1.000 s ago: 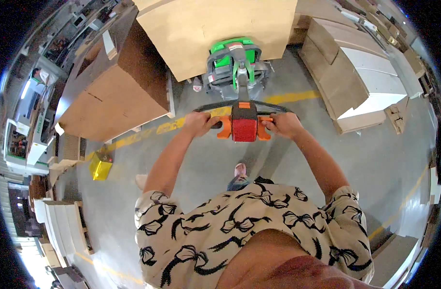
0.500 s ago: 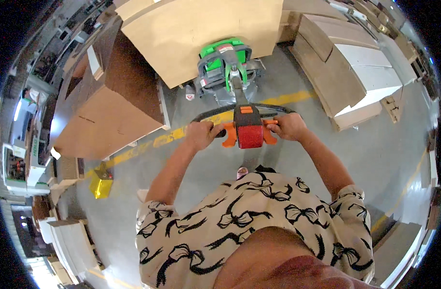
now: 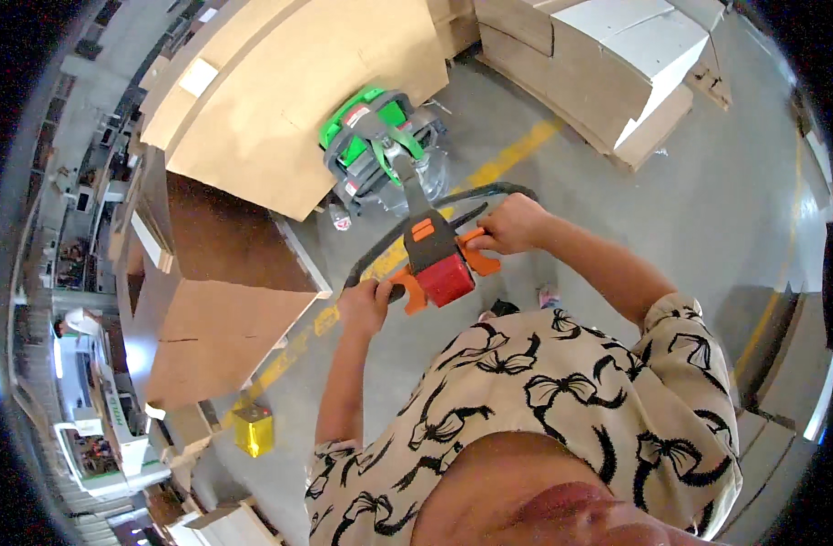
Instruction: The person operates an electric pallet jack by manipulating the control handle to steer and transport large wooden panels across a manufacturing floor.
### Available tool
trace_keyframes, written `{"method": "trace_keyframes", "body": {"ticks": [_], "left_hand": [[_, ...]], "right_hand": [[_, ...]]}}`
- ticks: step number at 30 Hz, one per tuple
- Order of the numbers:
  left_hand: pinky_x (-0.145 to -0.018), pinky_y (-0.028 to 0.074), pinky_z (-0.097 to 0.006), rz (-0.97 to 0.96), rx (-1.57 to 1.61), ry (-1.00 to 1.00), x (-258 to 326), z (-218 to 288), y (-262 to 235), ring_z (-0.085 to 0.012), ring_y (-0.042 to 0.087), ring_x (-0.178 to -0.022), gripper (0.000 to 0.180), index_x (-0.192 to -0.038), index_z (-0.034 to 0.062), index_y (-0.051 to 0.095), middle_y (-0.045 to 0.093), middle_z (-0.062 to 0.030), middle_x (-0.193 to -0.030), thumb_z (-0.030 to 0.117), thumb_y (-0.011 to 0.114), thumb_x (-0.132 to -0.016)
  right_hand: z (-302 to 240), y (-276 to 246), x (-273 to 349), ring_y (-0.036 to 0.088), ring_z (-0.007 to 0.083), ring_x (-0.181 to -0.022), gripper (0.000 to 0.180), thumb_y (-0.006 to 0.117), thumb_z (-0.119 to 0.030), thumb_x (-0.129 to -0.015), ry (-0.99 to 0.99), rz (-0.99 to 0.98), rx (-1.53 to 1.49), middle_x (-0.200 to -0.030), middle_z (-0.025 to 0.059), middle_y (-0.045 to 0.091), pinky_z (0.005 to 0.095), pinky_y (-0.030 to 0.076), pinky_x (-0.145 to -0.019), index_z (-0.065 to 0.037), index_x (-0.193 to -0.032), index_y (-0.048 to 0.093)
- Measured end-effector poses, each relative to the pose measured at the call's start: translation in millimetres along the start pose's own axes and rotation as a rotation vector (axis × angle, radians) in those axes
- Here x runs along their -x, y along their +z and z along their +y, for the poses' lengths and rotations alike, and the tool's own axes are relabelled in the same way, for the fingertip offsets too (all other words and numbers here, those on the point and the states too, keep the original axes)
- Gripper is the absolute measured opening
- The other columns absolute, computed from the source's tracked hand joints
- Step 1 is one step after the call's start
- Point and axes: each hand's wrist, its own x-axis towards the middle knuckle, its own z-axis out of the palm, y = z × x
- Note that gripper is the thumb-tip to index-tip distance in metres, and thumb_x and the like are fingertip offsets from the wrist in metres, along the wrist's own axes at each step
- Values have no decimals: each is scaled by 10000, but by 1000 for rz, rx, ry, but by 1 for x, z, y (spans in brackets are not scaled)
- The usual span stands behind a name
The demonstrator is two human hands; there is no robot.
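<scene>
My left hand [image 3: 365,306] is closed around the left grip of a pallet truck's tiller handle [image 3: 426,238], thumb by an orange lever. On the other grip my right hand [image 3: 513,224] is closed, its fingers at the orange control [image 3: 477,247]. The handle is black with a red end block [image 3: 446,279] and loop-shaped side bars, and it tilts toward my body. Beyond it stands the green and black body of the pallet truck [image 3: 380,136]. Right behind that body rises a large, flat tan board-faced load [image 3: 280,118]; any forks under it are hidden.
A big brown box-like stack [image 3: 225,337] stands close on the left, near a yellow shiny box [image 3: 253,430] on the floor. At the upper right, cardboard and white panels [image 3: 599,82] lie on a pallet. A yellow line [image 3: 517,150] crosses the grey floor.
The view has turned, so the truck and load now appear further left and tilted. The handle has swung with them; both hands keep their grip.
</scene>
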Motion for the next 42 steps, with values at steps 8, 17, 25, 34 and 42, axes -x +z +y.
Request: {"method": "trace_keyframes", "body": {"ticks": [8, 17, 25, 34, 42], "left_hand": [[-565, 416, -471, 27, 95, -14, -17, 1, 21, -376, 552, -606, 402, -659, 45, 575, 546, -181, -608, 382, 484, -858], [-566, 419, -464, 102, 93, 16, -46, 0, 39, -386, 547, -610, 394, -686, 58, 586, 540, -188, -598, 374, 457, -884], [-581, 423, -478, 87, 13, 43, -68, -3, 48, -398, 557, -643, 400, -681, 43, 560, 563, -199, -654, 359, 444, -897], [-611, 421, -483, 46, 42, 35, -98, -8, 43, -396, 565, -710, 434, -710, 48, 567, 578, -203, -702, 402, 410, -906], [-638, 434, -472, -30, 47, 3, -131, -3, 29, -392, 576, -738, 455, -777, 63, 604, 595, -200, -730, 444, 389, -903]], "right_hand": [[29, 13, -18, 621, 323, -669, 647, 332, -628, -850, -31, -93, -57, -649, 126, 621, 425, 491, -612, -79, -712, 646], [73, 38, -43, 611, 351, -613, 626, 354, -602, -850, -81, -15, -45, -628, 139, 615, 463, 482, -579, -66, -692, 636], [86, 36, -54, 578, 341, -573, 584, 401, -568, -858, -75, -9, -33, -587, 144, 582, 444, 445, -534, -51, -696, 620], [91, 15, -73, 591, 344, -630, 579, 393, -574, -858, -27, 24, -7, -633, 151, 601, 443, 454, -577, -55, -744, 624], [108, 5, -99, 612, 364, -692, 580, 394, -611, -830, 82, -61, -18, -710, 170, 626, 469, 485, -637, -94, -776, 652]]}}
